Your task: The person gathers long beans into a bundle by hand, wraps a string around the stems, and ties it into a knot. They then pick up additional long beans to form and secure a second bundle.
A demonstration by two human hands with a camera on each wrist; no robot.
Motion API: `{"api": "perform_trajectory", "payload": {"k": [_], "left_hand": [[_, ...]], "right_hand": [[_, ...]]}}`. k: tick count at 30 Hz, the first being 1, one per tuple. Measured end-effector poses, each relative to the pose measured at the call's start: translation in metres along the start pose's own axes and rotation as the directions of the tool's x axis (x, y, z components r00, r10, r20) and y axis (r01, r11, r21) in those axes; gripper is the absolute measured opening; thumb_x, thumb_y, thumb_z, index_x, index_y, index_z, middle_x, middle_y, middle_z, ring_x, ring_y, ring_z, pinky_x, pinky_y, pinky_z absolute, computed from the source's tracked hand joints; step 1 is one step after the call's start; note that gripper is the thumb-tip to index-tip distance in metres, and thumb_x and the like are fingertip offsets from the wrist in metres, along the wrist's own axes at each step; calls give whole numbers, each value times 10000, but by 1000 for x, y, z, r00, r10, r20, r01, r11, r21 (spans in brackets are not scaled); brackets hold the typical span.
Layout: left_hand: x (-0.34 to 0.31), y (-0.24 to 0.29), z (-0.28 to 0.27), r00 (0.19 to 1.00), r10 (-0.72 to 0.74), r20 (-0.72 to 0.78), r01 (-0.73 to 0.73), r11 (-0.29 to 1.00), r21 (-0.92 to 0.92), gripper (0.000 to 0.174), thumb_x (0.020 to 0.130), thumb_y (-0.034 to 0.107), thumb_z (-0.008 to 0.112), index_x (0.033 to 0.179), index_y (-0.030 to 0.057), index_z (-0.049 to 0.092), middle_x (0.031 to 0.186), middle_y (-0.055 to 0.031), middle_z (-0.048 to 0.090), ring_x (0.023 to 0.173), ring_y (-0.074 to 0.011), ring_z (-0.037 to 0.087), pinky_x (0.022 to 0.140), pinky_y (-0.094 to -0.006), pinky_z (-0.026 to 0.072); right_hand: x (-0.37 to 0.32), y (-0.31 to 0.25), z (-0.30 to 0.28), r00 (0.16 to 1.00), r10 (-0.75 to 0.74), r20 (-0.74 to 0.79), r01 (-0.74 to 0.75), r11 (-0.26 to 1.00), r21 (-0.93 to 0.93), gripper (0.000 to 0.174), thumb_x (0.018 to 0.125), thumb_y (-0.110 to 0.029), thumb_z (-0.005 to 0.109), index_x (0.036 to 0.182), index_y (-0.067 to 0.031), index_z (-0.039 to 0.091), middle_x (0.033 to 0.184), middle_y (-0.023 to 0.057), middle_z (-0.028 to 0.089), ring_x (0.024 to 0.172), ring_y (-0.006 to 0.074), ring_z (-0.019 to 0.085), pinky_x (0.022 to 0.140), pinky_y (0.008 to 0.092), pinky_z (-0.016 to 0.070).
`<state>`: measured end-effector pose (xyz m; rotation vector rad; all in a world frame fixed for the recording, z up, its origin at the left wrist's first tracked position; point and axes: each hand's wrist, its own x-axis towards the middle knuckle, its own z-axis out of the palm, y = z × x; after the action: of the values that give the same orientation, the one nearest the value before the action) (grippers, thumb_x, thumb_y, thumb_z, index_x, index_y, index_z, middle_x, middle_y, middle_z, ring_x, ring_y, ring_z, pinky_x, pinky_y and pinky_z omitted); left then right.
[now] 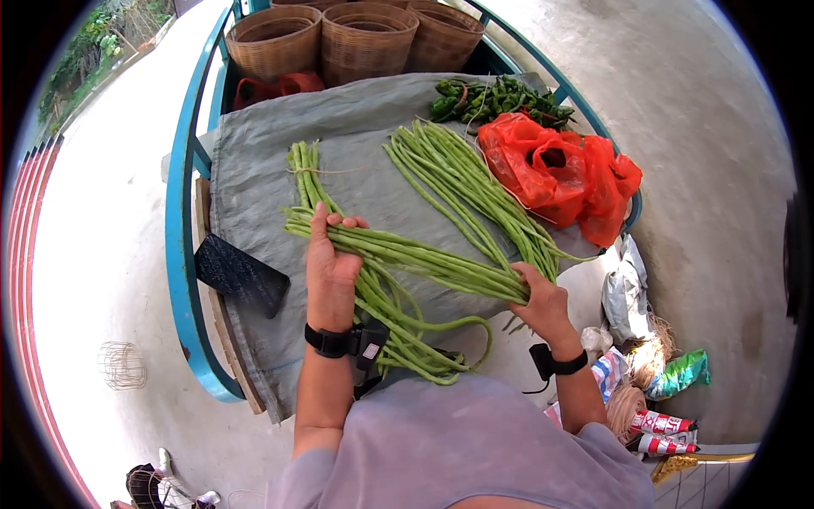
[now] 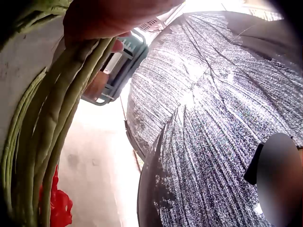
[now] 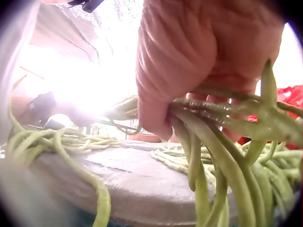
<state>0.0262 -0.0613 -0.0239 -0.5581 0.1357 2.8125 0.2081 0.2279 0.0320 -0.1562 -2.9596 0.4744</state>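
Observation:
A bunch of long green beans (image 1: 415,259) stretches between my two hands above a grey cloth (image 1: 263,127). Near its left end, my left hand (image 1: 332,259) grips it with the thumb on top. My right hand (image 1: 544,307) holds the other end, and in the right wrist view loose bean tips (image 3: 232,165) dangle below the fingers. Beneath the held bunch lies a second bundle of long beans (image 1: 386,339), with a thin tie (image 1: 305,170) round its upper end. Another pile of long beans (image 1: 458,182) is spread to the right on the cloth.
Beside that pile sit a red plastic bag (image 1: 555,165) and dark green peppers (image 1: 517,97). Wicker baskets (image 1: 369,42) stand at the back. A dark flat slab (image 1: 242,273) rests by the blue rail (image 1: 180,254). Bags and twine (image 1: 626,407) are at the lower right.

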Motion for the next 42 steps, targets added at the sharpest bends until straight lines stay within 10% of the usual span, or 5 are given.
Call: {"api": "perform_trajectory", "payload": {"k": [7, 18, 30, 36, 42], "left_hand": [[11, -9, -12, 993, 37, -109, -35, 999, 17, 254, 888, 262, 679, 744, 113, 532, 647, 23, 538, 632, -168, 531, 793, -384, 485], [-9, -16, 2, 999, 50, 8, -51, 988, 147, 212, 887, 258, 683, 833, 126, 525, 685, 16, 532, 664, -181, 556, 723, -373, 503], [-39, -31, 21, 976, 136, 168, -202, 847, 492, 140, 888, 172, 665, 914, 65, 578, 773, -31, 593, 1006, -313, 627, 881, -422, 502], [-32, -28, 11, 988, 0, 156, -69, 895, 440, 124, 879, 151, 670, 890, 74, 573, 743, -33, 583, 948, -291, 644, 824, -382, 524], [-29, -24, 6, 991, -90, 97, 47, 926, 375, 106, 891, 145, 664, 926, 94, 578, 781, -46, 606, 750, -237, 635, 713, -395, 548]], "right_hand": [[-5, 45, -71, 957, 87, 276, 26, 924, -381, 538, 644, -199, 751, 1154, -135, 593, 1126, 76, 623, 1095, 277, 541, 907, 421, 414], [103, -109, 49, 879, -475, 39, 412, 798, 440, 825, 714, -264, 720, 1416, -64, 335, 1271, 246, 523, 1195, 379, 495, 964, 420, 412], [116, -130, 84, 814, -506, 287, 37, 538, 842, 483, 735, -174, 633, 1175, -10, 517, 1003, 177, 639, 933, 312, 618, 806, 374, 479], [135, -90, 49, 713, -403, 573, -282, 584, 761, 474, 793, -220, 670, 1183, 14, 536, 1047, 135, 622, 944, 211, 592, 829, 350, 473], [167, -23, 103, 990, -136, 33, 140, 980, -141, 292, 836, -254, 613, 1028, -46, 541, 980, 157, 606, 929, 347, 598, 755, 449, 473]]}}
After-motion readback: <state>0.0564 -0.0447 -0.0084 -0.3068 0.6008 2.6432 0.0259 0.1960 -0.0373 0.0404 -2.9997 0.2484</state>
